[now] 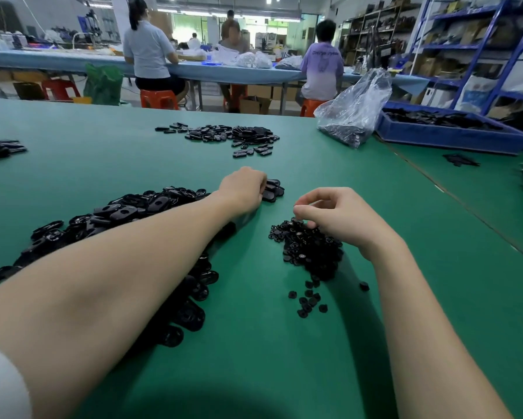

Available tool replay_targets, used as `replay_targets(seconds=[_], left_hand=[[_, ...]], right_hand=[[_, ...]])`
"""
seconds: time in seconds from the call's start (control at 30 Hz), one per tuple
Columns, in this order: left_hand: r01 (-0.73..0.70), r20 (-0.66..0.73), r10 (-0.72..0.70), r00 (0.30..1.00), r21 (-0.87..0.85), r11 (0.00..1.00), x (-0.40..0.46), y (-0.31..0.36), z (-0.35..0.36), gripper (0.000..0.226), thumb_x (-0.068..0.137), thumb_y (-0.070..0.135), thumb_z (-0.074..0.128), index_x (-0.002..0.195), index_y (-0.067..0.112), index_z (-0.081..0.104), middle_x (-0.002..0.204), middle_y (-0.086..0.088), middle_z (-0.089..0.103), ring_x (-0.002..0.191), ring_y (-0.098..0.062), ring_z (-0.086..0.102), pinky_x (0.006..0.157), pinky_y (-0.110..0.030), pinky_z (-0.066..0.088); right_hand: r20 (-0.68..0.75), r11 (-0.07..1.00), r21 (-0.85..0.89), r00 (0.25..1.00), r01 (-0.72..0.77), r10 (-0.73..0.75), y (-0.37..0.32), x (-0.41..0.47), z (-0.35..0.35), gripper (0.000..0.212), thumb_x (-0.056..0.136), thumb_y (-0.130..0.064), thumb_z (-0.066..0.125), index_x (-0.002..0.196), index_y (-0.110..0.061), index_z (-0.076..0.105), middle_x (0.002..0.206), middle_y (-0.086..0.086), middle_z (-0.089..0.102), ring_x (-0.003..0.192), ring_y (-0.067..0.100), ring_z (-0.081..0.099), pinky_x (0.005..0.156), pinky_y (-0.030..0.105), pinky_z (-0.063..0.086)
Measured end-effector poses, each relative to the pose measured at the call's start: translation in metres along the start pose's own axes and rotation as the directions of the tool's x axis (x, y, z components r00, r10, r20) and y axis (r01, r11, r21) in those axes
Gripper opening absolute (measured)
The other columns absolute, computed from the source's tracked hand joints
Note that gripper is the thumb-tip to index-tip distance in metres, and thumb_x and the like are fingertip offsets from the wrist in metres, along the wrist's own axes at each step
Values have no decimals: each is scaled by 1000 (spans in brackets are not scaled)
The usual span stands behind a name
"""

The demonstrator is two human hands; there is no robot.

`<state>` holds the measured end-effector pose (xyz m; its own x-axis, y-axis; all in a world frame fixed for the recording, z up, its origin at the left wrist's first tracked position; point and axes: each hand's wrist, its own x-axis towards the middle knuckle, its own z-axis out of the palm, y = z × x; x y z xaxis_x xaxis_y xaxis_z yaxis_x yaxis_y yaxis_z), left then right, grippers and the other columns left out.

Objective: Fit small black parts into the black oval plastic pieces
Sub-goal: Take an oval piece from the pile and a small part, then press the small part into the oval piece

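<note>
A long heap of black oval plastic pieces [127,210] lies on the green table [254,343], partly under my left forearm. My left hand [243,189] reaches past the heap, its fingers curled down onto a few oval pieces [273,190] at the heap's far end. To the right lies a pile of small black round parts [310,249]. My right hand [340,216] hovers over that pile with fingers curled, thumb and fingertips touching the top parts. What the fingers hold is hidden.
A second heap of oval pieces [233,136] lies farther back. A clear plastic bag [355,110] and a blue tray [447,131] of black parts stand at the back right. Loose small parts [308,300] are scattered nearer me. People sit at another table behind.
</note>
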<state>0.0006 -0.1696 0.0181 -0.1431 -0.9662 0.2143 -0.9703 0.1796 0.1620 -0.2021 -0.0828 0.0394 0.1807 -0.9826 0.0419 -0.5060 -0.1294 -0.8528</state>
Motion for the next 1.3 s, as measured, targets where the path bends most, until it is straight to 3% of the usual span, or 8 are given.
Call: replay_targets(seconds=[0.23,0.43,0.57,0.7,0.8,1.0,1.13,1.3], left_hand=[[33,-17,-35,999,-112,993,-11,-2,-8,16,93,20,61,108,18,64,119,-4,58,108,-25,57,87,-34,48],[48,-59,-67,996,-280,959,-69,1,-27,14,92,34,64,103,26,66,110,7,67,99,-18,61,91,-37,53],[115,-7,-118,993,-182,977,-100,-2,-29,23,90,39,65,108,24,62,107,1,65,106,-22,60,93,-38,51],[141,-9,-141,990,-3,990,-112,-5,-23,36,93,43,59,122,20,58,121,-6,55,119,-26,51,93,-40,47],[124,8,-124,992,22,992,-116,-7,-16,36,97,42,55,124,18,56,123,-9,51,121,-28,48,91,-42,48],[165,-52,-171,984,-100,981,-122,-16,-13,24,96,21,55,120,23,56,117,-6,54,109,-28,54,76,-35,40],[140,-110,-160,981,-166,976,-124,-15,-17,31,93,17,56,124,22,53,113,-4,59,110,-26,52,79,-35,45],[54,-209,-152,966,-412,910,-120,-10,-19,34,91,11,58,123,21,61,110,-2,59,98,-18,57,91,-34,49]], right_hand=[[38,1000,-20,999,13,-13,-1,0,4,7,87,-32,73,89,-26,76,88,-1,79,71,9,65,75,29,52],[34,996,-90,999,18,-15,-3,1,9,7,87,-33,73,88,-27,76,75,-11,75,66,3,64,67,24,45],[59,977,-213,998,15,-2,-8,0,19,6,87,-34,74,87,-29,76,83,-11,77,78,7,69,70,24,48],[26,934,-358,1000,22,-14,-9,2,28,5,88,-35,74,84,-32,75,83,-17,73,81,-2,65,66,17,45],[2,910,-414,1000,13,-14,-5,4,33,7,87,-37,72,81,-34,73,83,-19,71,86,2,65,77,26,52],[-48,879,-476,999,-3,-23,1,7,37,7,86,-38,70,79,-35,72,82,-19,70,86,7,66,83,32,55],[-139,848,-529,987,-5,-82,1,6,43,5,86,-34,67,83,-36,71,81,-22,65,83,11,62,62,23,42],[-159,771,-637,977,9,-143,1,5,56,19,91,-34,65,105,-40,76,77,-22,53,93,15,56,70,27,38]])
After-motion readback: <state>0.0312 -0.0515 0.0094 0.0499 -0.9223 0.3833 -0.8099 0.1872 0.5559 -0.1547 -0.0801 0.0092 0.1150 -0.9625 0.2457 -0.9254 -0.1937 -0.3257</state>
